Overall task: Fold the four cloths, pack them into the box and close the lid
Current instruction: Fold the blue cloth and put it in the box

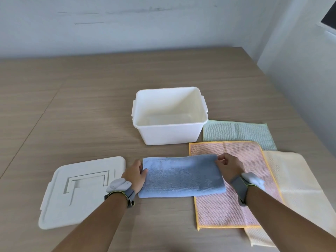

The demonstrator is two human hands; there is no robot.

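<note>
A blue cloth (pixel 181 176), folded into a long strip, lies on the table in front of me. My left hand (pixel 135 176) grips its left end and my right hand (pixel 230 167) pinches its far right corner. The strip's right end overlaps a flat pink cloth (pixel 234 206) with a yellow hem. A pale yellow cloth (pixel 294 179) lies partly under the pink one, and a pale green cloth (pixel 241 133) lies flat behind them. The white box (pixel 171 132) stands open and empty behind the blue cloth. Its white lid (pixel 76 195) lies flat at the left.
The wooden table (pixel 81 106) runs back to a white wall. Its right edge slants close past the green and yellow cloths. Both wrists wear grey bands with white devices.
</note>
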